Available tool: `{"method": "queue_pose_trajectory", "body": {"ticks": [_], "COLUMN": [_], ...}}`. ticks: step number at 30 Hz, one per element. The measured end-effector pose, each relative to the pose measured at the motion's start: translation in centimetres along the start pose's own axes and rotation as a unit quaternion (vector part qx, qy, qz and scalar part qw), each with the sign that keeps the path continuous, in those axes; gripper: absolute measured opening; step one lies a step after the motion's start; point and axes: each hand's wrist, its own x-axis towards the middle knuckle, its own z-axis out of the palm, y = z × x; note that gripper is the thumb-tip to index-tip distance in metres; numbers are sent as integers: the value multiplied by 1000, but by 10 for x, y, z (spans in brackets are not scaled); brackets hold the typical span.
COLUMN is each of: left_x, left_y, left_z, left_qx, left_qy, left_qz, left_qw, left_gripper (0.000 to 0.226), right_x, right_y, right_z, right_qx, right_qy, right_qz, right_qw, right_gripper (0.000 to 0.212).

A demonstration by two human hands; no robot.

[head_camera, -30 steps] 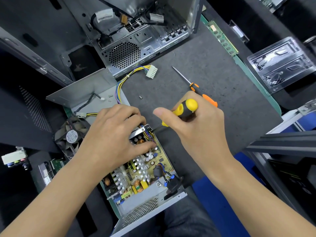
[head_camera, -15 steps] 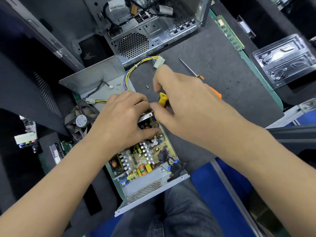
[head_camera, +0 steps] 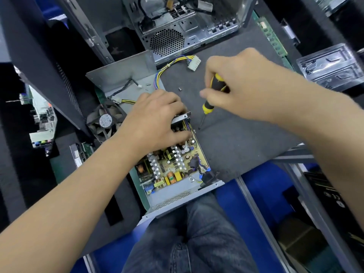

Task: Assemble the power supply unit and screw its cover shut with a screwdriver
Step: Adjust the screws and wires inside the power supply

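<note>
Computer case (head_camera: 189, 26): open, at the mat's far edge. Power supply unit (head_camera: 177, 174): cover off, circuit board exposed, overhanging the mat's near edge. Cover (head_camera: 122, 75): grey sheet metal, beside the unit's far end. Left hand (head_camera: 155, 119): fingers curled over the unit's far wall. Right hand (head_camera: 242, 85): gripping the screwdriver (head_camera: 211, 99), tip down just beside the unit. Loose screw (head_camera: 179, 89): on the mat near the screwdriver.

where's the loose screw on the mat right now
In the head view, the loose screw lies on the grey mat just beyond the left hand, left of the right hand gripping the screwdriver.
</note>
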Motion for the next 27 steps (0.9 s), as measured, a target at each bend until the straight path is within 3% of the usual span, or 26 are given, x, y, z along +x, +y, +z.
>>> {"method": "queue_pose_trajectory", "body": {"ticks": [6, 9, 11, 13, 15, 19, 21, 24, 26, 27], "left_x": [-2, -2, 0, -1, -2, -8, -12, -17, -19, -19], "left_y": [-1, 1, 1, 1, -1, -5, -6, -5, -3, -2], "left_z": [-2, -4, -5, -4, -4, -1, 1, 1, -1, -2], "left_qx": [-26, -47, -48, -37, -37, -56, -76, -80, -58, -52], "left_qy": [-5, -23, -21, -12, 2, 47, 61, 49, 44, 42], "left_qz": [-11, -27, -31, -13, 11, 42, 41, 33, 29, 23], "left_qw": [1000, 998, 998, 999, 999, 996, 994, 995, 997, 998], "left_gripper": [59, 62, 46, 28, 19, 16, 18, 22, 22, 22], "right_x": [-33, -65, -83, -95, -99, -89, -81, -61, -48, -44], "right_y": [52, 65, 66, 64, 60, 48, 42, 25, 14, 10], "right_z": [6, 26, 42, 58, 78, 113, 123, 129, 135, 138], "right_qx": [86, 274, 395, 427, 379, 112, 18, -8, 5, 11], "right_qy": [103, 143, 144, 138, 157, 148, 177, 226, 200, 169], "right_qz": [166, 288, 318, 324, 333, 241, 206, 167, 87, 69], "right_qw": [977, 906, 850, 833, 849, 953, 962, 960, 976, 983], "right_gripper": [15, 22, 30, 28, 30, 25, 28, 28, 15, 19]}}
